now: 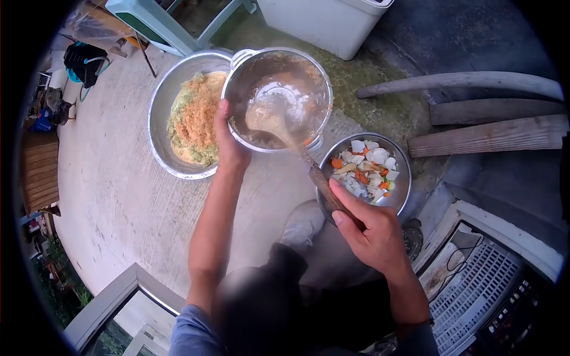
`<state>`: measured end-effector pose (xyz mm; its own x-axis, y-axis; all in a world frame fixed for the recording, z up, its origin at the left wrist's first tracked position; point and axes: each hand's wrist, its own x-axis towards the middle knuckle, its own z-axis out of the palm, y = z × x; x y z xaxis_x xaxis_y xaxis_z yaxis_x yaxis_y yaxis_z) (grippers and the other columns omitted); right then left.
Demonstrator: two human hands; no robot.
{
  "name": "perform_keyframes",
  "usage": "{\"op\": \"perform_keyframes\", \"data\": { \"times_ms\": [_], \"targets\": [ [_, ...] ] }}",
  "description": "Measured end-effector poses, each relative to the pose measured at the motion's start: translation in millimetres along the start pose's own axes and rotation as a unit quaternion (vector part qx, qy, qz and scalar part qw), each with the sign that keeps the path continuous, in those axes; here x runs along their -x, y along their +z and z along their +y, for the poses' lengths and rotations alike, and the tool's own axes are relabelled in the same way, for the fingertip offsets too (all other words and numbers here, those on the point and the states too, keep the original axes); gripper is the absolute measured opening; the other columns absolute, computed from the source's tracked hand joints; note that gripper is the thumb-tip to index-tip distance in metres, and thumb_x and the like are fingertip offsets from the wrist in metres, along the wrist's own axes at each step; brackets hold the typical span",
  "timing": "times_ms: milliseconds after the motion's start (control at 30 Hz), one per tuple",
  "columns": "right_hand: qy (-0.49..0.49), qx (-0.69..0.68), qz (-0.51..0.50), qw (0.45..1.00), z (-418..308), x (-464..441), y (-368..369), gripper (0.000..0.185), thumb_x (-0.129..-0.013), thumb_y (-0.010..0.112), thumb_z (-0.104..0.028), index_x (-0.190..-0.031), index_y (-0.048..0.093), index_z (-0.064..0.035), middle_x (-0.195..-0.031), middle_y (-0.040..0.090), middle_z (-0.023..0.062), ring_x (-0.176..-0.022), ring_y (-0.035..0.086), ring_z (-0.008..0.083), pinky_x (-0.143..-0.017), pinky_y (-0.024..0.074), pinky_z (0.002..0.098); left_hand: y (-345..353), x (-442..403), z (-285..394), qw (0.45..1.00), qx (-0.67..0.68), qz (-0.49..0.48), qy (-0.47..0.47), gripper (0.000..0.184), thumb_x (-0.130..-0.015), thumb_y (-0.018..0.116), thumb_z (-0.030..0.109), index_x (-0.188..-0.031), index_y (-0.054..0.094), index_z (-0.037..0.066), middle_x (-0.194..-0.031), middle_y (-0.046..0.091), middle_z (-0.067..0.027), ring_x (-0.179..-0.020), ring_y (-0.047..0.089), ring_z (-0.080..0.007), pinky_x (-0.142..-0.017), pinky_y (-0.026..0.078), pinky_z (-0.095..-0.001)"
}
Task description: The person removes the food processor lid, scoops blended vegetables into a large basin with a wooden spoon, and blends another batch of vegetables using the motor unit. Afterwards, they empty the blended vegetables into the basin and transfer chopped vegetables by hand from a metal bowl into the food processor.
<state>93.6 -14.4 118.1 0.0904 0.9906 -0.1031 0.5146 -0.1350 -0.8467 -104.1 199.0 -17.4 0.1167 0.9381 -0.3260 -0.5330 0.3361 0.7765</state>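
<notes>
My left hand (231, 142) grips the left side of a metal pot (328, 98), which is tipped so that its inside faces me. Bits of orange and pale food cling to the pot's inner wall. In my right hand (374, 234) is the dark handle of a wooden spoon (323, 181); its pale, motion-blurred head is inside the pot. Partly behind the pot, to the left, sits a large metal basin (155, 139) holding an orange and greenish-yellow crumbly mash (199, 118). Below right of the pot, a metal bowl (405, 163) contains chopped white and orange vegetable pieces (368, 169).
A pale green plastic stool (160, 24) and a white bin (320, 21) stand at the top. Wooden beams (493, 133) jut in from the right. At lower right lies a white plastic basket (481, 285); a framed glass panel (127, 302) is at lower left.
</notes>
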Motion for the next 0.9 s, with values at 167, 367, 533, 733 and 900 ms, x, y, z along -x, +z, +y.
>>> {"op": "perform_keyframes", "data": {
  "times_ms": [167, 367, 533, 733, 900],
  "targets": [
    [-0.09, 0.323, -0.035, 0.941, 24, -25, -65, 0.053, -0.085, 0.076, -0.012, -0.136, 0.068, -0.0237, -0.073, 0.063, 0.0029, -0.062, 0.064, 0.0243, -0.06, 0.053, 0.0381, 29, -18, -1, 0.96, -0.146, -0.126, -0.201, 0.069, -0.091, 0.065, 0.053, -0.138, 0.058, 0.003, -0.134, 0.063, -0.0166, -0.12, 0.061, -0.0285, -0.105, 0.05, -0.0443],
    [-0.174, 0.434, -0.03, 0.884, 62, -40, -101, 0.056, -0.08, 0.075, -0.013, -0.134, 0.069, -0.0275, -0.072, 0.062, 0.0022, -0.061, 0.064, 0.0246, -0.053, 0.0511, 0.0392, 53, -21, 37, 0.897, -0.364, -0.173, -0.184, 0.064, -0.087, 0.067, 0.046, -0.129, 0.064, -0.002, -0.126, 0.066, -0.015, -0.115, 0.061, -0.0264, -0.105, 0.043, -0.0359],
    [-0.079, 0.29, 0.014, 0.954, 65, -5, -81, 0.051, -0.089, 0.073, -0.015, -0.137, 0.067, -0.0271, -0.068, 0.061, 0.0028, -0.056, 0.062, 0.0255, -0.052, 0.0494, 0.0389, 44, -29, 25, 0.92, -0.371, -0.114, -0.054, 0.049, -0.092, 0.065, 0.042, -0.116, 0.068, 0.0, -0.109, 0.069, -0.0101, -0.103, 0.062, -0.021, -0.097, 0.046, -0.0347],
    [-0.079, 0.337, -0.008, 0.938, 42, 1, -114, 0.05, -0.089, 0.075, -0.019, -0.137, 0.068, -0.0241, -0.064, 0.053, 0.0031, -0.051, 0.054, 0.0217, -0.05, 0.0455, 0.0375, 55, -11, 33, 0.892, -0.386, -0.18, -0.149, 0.054, -0.087, 0.068, 0.045, -0.117, 0.067, 0.0, -0.114, 0.066, -0.0106, -0.109, 0.057, -0.0212, -0.1, 0.043, -0.0346],
    [-0.055, 0.344, 0.002, 0.937, 47, 25, -121, 0.048, -0.089, 0.075, -0.015, -0.136, 0.069, -0.0216, -0.062, 0.051, 0.0032, -0.048, 0.052, 0.0204, -0.047, 0.0435, 0.0354, 58, 0, 42, 0.909, -0.343, -0.184, -0.148, 0.052, -0.086, 0.069, 0.045, -0.114, 0.067, 0.001, -0.11, 0.066, -0.0092, -0.105, 0.058, -0.0206, -0.095, 0.045, -0.0349]
  ]
}}
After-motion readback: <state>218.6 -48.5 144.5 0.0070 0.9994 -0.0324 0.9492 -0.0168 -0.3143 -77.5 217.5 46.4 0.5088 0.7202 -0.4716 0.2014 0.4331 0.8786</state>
